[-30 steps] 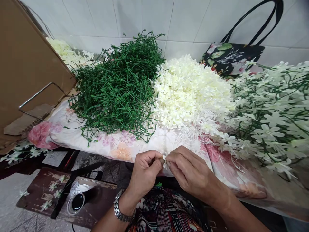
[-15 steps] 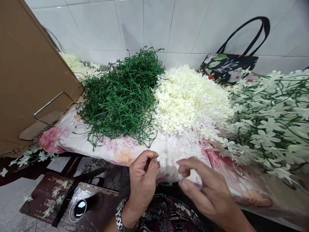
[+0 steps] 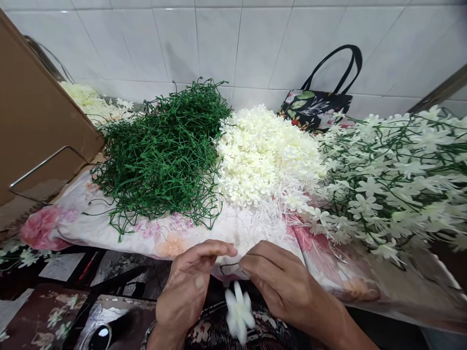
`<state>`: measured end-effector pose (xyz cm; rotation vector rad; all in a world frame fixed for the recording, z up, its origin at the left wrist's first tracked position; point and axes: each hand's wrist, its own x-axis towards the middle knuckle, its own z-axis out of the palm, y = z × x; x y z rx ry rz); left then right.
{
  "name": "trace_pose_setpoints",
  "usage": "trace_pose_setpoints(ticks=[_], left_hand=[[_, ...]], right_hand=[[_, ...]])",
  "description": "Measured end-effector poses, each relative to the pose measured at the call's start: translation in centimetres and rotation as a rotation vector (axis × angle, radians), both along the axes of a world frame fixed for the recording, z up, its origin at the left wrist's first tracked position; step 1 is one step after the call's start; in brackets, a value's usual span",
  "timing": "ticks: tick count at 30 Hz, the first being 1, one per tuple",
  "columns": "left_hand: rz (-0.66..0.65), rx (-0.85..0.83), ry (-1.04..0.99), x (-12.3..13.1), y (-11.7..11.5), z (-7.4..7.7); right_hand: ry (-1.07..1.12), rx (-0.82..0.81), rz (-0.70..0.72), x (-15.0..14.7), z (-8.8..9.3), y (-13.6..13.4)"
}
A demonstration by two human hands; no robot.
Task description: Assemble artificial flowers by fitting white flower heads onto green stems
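Note:
My right hand (image 3: 282, 278) pinches a thin green stem (image 3: 229, 265) between thumb and fingertips in front of the cloth's near edge. A white artificial flower (image 3: 240, 313), smeared by motion, hangs below that hand over my lap; whether it is joined to the pinched stem I cannot tell. Facing it, my left hand (image 3: 188, 284) is open, its thumb apart from its fingers and nothing in it. Beyond both hands lie a tangled heap of green stems (image 3: 164, 155) and, to its right, a pile of cream-white blossoms (image 3: 262, 155).
Flowers on green stems (image 3: 394, 175) are heaped at the right. A black floral bag (image 3: 317, 109) leans on the tiled wall. The left side has a cardboard box (image 3: 40, 107) and a cup of dark liquid (image 3: 98, 338) below. A flowered cloth (image 3: 149, 243) covers the work surface.
The view has shifted right. My right hand has come in close to the left and now pinches a stem. My left fingers have opened from a pinch, and a white flower shows below.

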<state>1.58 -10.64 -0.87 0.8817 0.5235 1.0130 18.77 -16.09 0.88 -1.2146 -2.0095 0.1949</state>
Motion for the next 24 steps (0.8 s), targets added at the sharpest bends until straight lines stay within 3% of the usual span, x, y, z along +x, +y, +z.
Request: trace_pose_setpoints(ticks=[5,9,12,14,16,19,24], left_hand=[[-0.029,-0.107,0.150,0.6,0.5,0.2],[-0.195,-0.072,0.391,1.8,0.2,1.0],[-0.162,-0.022,0.491,2.3,-0.2,1.0],[-0.111,-0.085,0.471,2.2,-0.4,0.6],[-0.067,-0.169,0.424,2.0,-0.4,0.2],[-0.009,-0.223,0.362,1.7,0.0,0.1],[0.000,-0.226,0.296,1.9,0.9,0.2]], right_hand=[[-0.056,0.014,-0.003,0.0,0.1,0.4],[-0.142,0.077,0.035,-1.1,0.1,0.9],[-0.157,0.046,0.014,-1.6,0.1,1.0],[-0.105,0.038,-0.011,-0.9,0.1,0.8],[-0.059,0.075,-0.104,0.8,-0.2,0.5],[-0.165,0.042,-0.369,3.9,-1.0,0.0],[-0.317,-0.123,-0.452,5.2,-2.6,0.3]])
